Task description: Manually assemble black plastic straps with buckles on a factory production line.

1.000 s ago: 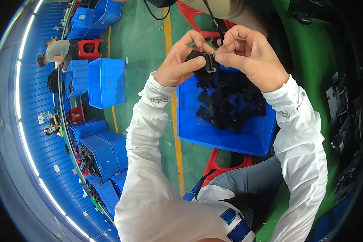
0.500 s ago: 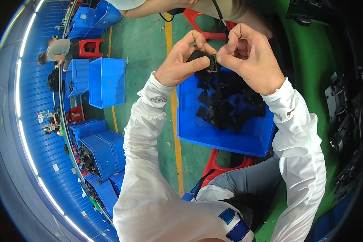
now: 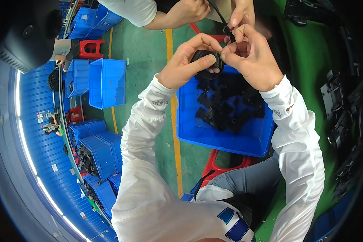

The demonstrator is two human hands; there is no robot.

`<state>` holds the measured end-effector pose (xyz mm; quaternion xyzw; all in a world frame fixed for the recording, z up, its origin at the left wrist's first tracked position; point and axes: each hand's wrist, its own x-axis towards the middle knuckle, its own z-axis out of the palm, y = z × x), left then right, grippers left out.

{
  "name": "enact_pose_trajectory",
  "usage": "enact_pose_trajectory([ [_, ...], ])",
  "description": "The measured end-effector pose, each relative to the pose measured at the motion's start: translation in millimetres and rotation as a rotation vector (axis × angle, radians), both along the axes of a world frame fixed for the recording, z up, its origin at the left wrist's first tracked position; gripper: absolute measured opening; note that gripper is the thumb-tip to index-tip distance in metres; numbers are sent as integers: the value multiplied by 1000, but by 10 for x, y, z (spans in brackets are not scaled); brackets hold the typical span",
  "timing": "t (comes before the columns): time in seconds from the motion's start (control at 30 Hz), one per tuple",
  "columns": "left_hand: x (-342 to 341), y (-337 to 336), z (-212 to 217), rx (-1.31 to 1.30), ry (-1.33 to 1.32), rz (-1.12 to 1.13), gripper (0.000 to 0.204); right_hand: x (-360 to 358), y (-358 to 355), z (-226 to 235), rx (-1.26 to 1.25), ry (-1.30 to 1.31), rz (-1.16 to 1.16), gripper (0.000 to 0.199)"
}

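Above a blue bin, my left hand point(image 3: 185, 62) is closed round a small rounded black piece with a woven-looking surface point(image 3: 205, 56), its thumb pressed on the side. My right hand point(image 3: 256, 60) meets it at the piece's right edge, thumb and forefinger pinched together. Whether those fingertips grip the edge or something tiny is hidden. Below both hands, the blue bin point(image 3: 222, 144) holds a heap of dark parts point(image 3: 218, 109), several of them tangled together.
Across from me a co-worker's hands point(image 3: 189, 11) handle a black strap point(image 3: 217, 11). Red stools point(image 3: 213, 169) stand under and beyond the bin. More blue bins point(image 3: 107, 82) line a conveyor at left. Dark parts point(image 3: 339, 121) lie on a green surface at right.
The black piece has turned a little in my left hand, showing its textured side. The co-worker's hands and strap have come into fuller view, and a dark head shape has appeared at upper left.
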<state>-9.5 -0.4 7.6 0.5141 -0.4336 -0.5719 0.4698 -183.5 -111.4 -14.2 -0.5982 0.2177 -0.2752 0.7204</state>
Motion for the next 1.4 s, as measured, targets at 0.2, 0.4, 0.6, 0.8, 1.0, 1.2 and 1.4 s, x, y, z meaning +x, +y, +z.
enact_pose_trajectory([
  [0.2, -170, 35, 24, -305, -542, 114, 44, 23, -1, -6, -5, -13, -42, 28],
  [0.4, -331, 59, 63, -297, -743, 318, 40, 3, -56, -8, 9, -5, -11, 29],
  [0.6, -256, 68, 78, -314, -700, 257, 37, 17, -23, -33, -29, -11, -28, 28],
  [0.8, -80, -5, 234, -488, -1046, 14, 34, 22, 13, -2, -83, 68, -46, 28],
  [1.0, -145, 12, 172, -231, -574, 114, 28, 13, 7, 25, 96, 3, -52, 28],
  [1.2, -114, -10, 212, -290, -758, 12, 30, 13, -15, -21, -132, 107, -96, 27],
  [1.4, -63, -36, 292, -305, -872, -80, 30, 12, -40, -33, -193, 119, -76, 27],
])
